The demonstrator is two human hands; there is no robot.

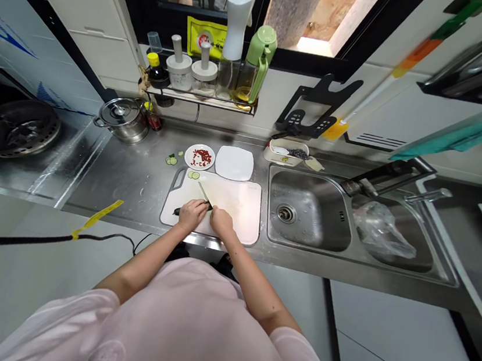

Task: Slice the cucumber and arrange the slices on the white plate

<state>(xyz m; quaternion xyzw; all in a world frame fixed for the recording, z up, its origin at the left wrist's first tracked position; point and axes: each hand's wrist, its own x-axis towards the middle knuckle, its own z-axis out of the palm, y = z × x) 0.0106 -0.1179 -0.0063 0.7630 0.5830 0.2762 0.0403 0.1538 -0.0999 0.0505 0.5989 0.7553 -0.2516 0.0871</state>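
A white cutting board [244,210] lies on the steel counter. On it my left hand [193,214] presses down on a dark green cucumber [176,212], whose end shows beyond my fingers. My right hand [221,224] is closed around the handle of a knife [205,192]; the blade points away to the upper left, right beside my left fingertips. Pale cucumber slices [193,175] rest near the board's far left corner. Behind the board stand a round plate [188,158] with chopped red pieces and a white squarish plate [234,163].
Green scraps [171,161] lie left of the round plate. A lidded steel pot [123,119] stands farther left, near a wok [10,126]. To the right is a double sink [269,207] with a plastic bag [382,230]. A shelf holds an oil bottle [258,59] and jars.
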